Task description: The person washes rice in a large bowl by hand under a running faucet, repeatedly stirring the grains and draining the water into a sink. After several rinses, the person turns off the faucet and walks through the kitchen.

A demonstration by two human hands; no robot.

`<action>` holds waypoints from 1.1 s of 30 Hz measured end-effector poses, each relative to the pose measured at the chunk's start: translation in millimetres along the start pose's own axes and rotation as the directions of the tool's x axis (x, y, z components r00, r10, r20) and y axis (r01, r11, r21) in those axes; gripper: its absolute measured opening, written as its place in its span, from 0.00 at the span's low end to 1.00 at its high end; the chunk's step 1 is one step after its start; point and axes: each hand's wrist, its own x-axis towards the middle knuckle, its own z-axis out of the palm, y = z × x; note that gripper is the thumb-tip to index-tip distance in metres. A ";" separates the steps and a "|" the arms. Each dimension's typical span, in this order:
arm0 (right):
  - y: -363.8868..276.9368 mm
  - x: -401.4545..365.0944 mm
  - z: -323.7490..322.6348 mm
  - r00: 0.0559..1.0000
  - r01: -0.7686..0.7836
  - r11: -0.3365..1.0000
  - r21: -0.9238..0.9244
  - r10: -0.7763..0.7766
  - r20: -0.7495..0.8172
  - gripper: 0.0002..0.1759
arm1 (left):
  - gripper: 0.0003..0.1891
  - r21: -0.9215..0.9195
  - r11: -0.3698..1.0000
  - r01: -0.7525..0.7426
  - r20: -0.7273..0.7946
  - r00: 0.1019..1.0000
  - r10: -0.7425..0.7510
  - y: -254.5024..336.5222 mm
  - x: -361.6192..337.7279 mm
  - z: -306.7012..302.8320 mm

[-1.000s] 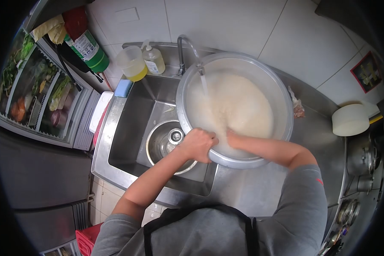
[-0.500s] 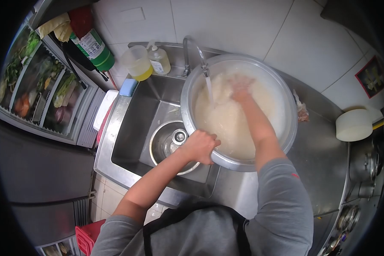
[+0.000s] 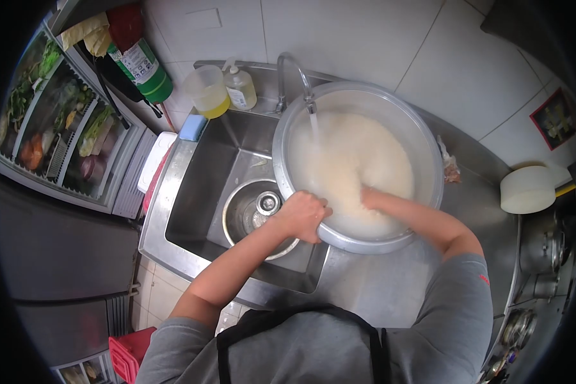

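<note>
A large round metal basin (image 3: 365, 246) stands at the right edge of the sink, filled with cloudy water and what looks like pale rice (image 3: 352, 147). My left hand (image 3: 306, 216) is closed round the basin's near-left rim. Inside the basin, my right hand (image 3: 371, 198) is sunk in the rice near the middle; its fingers are hidden under the grains and water. Water runs from the curved tap (image 3: 296, 61) into the basin's left side.
Left of the basin lies the steel sink (image 3: 192, 185) with a round metal bowl (image 3: 230, 221) in it. A soap pump bottle (image 3: 240, 89), a plastic tub (image 3: 206, 96) of yellow liquid and a blue sponge (image 3: 192, 128) line its back-left edge. Pots (image 3: 544, 246) stand far right.
My right hand has moved from the basin's far side towards the near side and sunk into the rice, its elbow swinging right. My left hand stays on the rim.
</note>
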 end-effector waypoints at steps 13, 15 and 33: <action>-60.3 104.2 -69.8 0.796 -0.229 0.773 -0.591 -0.201 -0.571 0.32 | 0.19 -0.022 1.000 0.013 0.034 0.999 -0.013 6.9 2.7 -0.4; -50.1 105.4 -99.3 0.821 -0.381 0.757 -0.530 0.014 -0.570 0.36 | 0.21 -0.019 1.000 0.019 0.046 0.999 -0.018 7.7 1.5 -1.8; -10.3 33.4 -31.8 0.926 -0.312 0.942 0.128 0.331 -0.180 0.36 | 0.20 -0.003 1.000 0.016 0.023 1.000 -0.016 10.2 2.5 0.4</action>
